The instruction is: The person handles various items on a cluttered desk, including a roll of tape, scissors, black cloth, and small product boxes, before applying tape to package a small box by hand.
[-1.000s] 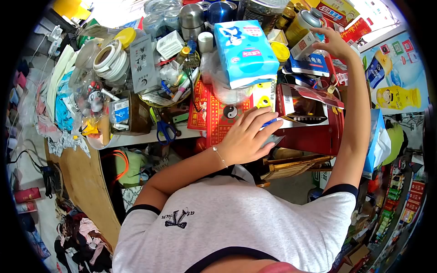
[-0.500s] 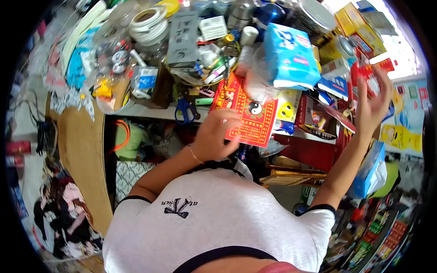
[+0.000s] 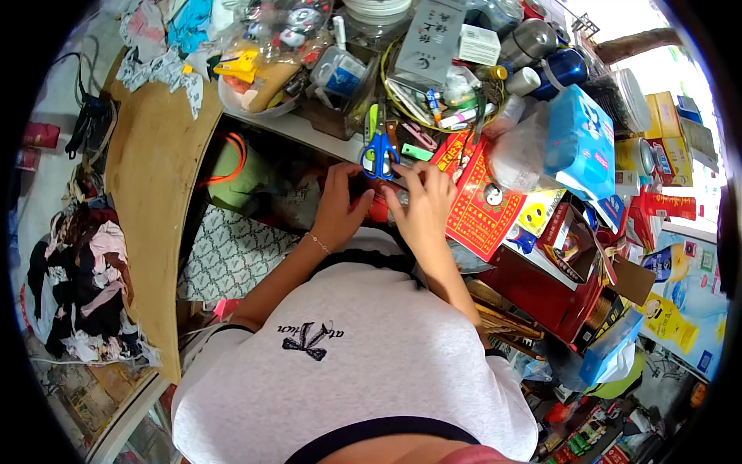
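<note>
Blue-handled scissors [image 3: 379, 157] lie at the front edge of the table, handles toward me. My left hand [image 3: 340, 203], with a thin bracelet on the wrist, is at the edge just left of the handles. Its fingers are bent, the thumb apart from them. On the other side, my right hand [image 3: 423, 203] has its fingers spread and its fingertips close to the scissors' right loop; contact is not clear. Neither hand shows anything in its grasp. A red printed calendar-like sheet [image 3: 483, 213] lies right of my right hand.
Behind the scissors stand a grey box [image 3: 430, 42] and a basket of pens and small items. A blue plastic package [image 3: 580, 139] sits farther right. A curved wooden board [image 3: 147, 224] is at left, near a heap of cloth scraps [image 3: 93, 278]. A patterned box [image 3: 232, 255] sits under the table.
My right hand has come from the far right to the scissors. My left hand has moved off the red sheet to the scissors' left side. The view has turned leftward.
</note>
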A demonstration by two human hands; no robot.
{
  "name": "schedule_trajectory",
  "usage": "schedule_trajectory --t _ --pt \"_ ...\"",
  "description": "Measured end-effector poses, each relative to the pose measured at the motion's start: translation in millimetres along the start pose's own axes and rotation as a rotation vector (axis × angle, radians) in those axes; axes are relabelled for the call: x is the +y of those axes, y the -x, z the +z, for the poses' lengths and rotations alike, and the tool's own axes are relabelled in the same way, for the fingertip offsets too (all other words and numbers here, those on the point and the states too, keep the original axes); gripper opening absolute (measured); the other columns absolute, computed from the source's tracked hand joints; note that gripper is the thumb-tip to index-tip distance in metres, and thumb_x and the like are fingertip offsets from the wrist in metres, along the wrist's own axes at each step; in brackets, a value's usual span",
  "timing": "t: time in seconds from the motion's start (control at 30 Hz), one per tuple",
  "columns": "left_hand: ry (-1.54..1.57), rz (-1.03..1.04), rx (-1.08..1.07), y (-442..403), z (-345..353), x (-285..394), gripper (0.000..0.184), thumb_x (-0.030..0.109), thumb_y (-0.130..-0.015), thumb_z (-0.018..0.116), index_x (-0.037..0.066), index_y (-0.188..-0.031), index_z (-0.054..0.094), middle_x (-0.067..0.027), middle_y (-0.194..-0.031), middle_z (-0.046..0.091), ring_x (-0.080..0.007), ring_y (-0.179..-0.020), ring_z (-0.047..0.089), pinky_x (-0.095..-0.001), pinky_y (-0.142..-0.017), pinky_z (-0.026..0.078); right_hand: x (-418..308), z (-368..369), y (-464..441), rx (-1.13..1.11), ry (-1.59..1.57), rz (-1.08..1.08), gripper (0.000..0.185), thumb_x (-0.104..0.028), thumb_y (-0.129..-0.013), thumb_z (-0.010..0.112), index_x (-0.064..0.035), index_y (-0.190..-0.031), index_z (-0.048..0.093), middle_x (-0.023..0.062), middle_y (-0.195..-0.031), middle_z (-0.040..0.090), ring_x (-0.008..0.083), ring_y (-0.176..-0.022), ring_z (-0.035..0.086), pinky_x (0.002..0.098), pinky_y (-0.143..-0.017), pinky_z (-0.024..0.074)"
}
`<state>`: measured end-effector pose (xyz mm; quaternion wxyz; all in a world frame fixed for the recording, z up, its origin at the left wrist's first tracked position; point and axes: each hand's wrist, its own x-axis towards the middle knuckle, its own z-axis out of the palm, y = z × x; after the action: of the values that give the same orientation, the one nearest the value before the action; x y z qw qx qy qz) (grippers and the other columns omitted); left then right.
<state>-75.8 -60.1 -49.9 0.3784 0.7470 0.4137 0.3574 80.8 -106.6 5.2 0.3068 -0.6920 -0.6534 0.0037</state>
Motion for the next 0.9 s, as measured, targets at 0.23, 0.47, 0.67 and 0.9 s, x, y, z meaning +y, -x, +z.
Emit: schedule_trajectory --t 0.23,0.47,0.67,0.9 --pt "0.257 -0.093 -0.07 -1.8 -7.0 -10.2 0.045 0.005 -0.085 0.061 0.003 -0.125 0.04 -0.0096 -0.12 0.046 -0.0187 -0.111 0.048 -0.0316 -0.095 0.039 3.6 30.2 -10.7 -0.03 0.081 -0.176 0.03 -0.015 -0.075 0.07 -0.0147 -0.104 0.066 0.0042 -0.1 0.056 0.0232 -0.095 0.051 0.0399 -0.09 0.0363" --pt "0.378 -0.033 -0.102 -10.1 -14.9 -8.4 0.042 0.004 -0.085 0.061 0.003 -0.123 0.042 -0.0087 -0.118 0.05 -0.0172 -0.107 0.051 -0.0305 -0.092 0.041 1.1 32.4 -8.3 0.073 -0.03 -0.178 0.022 -0.011 -0.074 0.07 -0.0142 -0.096 0.067 0.0022 -0.092 0.057 0.0221 -0.082 0.053 0.034 -0.08 0.0405" --pt "0.364 -0.014 -0.081 -19.0 -15.9 -13.6 0.038 0.004 -0.085 0.06 0.002 -0.12 0.045 -0.0086 -0.115 0.052 -0.0167 -0.105 0.053 -0.0295 -0.091 0.042 -9.4 -2.2 6.4 0.189 -0.092 -0.091 0.02 -0.011 -0.074 0.072 -0.0127 -0.093 0.067 0.0032 -0.092 0.058 0.0233 -0.084 0.055 0.035 -0.081 0.0394" --pt "0.285 0.003 -0.065 -25.5 -12.5 -16.6 0.039 0.008 -0.084 0.063 0.003 -0.118 0.046 -0.0089 -0.112 0.054 -0.0183 -0.104 0.054 -0.0309 -0.088 0.043 0.1 -68.3 50.9 0.137 -0.198 -0.142 0.022 -0.008 -0.071 0.074 -0.0107 -0.092 0.068 0.0049 -0.091 0.059 0.0244 -0.085 0.055 0.039 -0.083 0.0424"
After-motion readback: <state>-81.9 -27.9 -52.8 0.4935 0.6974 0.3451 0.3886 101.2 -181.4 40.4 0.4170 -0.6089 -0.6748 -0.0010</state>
